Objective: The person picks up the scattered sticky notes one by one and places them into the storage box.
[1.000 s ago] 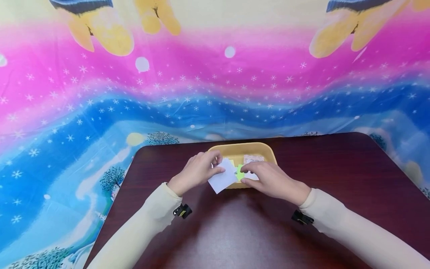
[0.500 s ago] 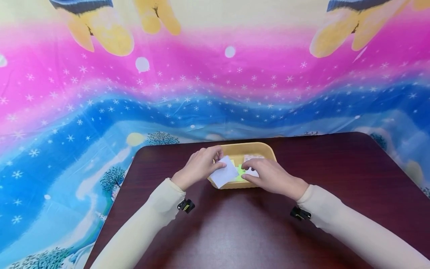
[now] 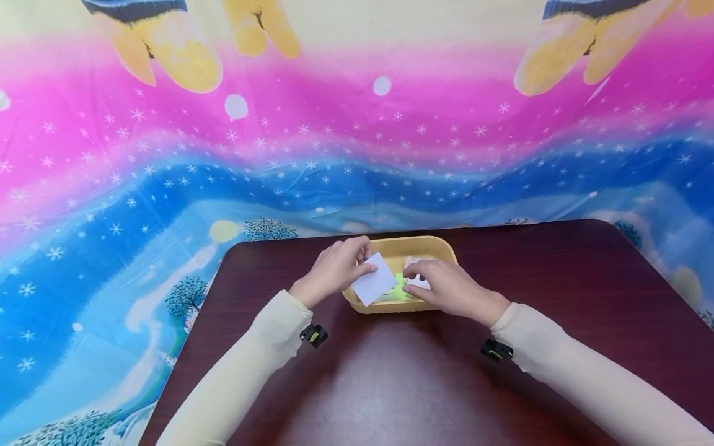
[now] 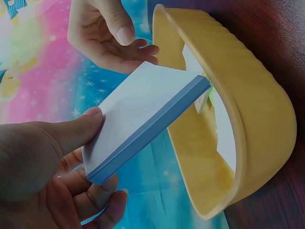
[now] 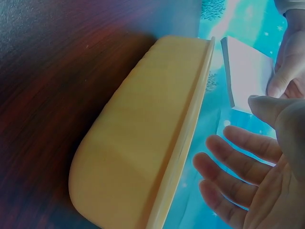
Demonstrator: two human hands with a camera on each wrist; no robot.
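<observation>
My left hand [image 3: 336,271] pinches a white paper pad [image 4: 143,102] by one corner, thumb on top and fingers below. The pad is a thick square block with a blue-grey edge in the left wrist view. It is tilted above the left part of a yellow plastic basket [image 3: 443,248]. My right hand [image 3: 452,290] hovers over the basket's right side with fingers loosely bent and nothing between them. Inside the basket lie a bright green piece [image 3: 400,286] and a white patterned piece [image 3: 415,260], both partly hidden by the hands and pad.
The basket stands near the far edge of a dark brown wooden table [image 3: 385,384]. Behind the table hangs a pink and blue printed cloth [image 3: 357,136]. A small black device [image 3: 314,336] is strapped at the left wrist, another [image 3: 496,350] at the right.
My left hand has moved slightly up and to the right with the pad, further over the basket. My right hand has shifted slightly upward.
</observation>
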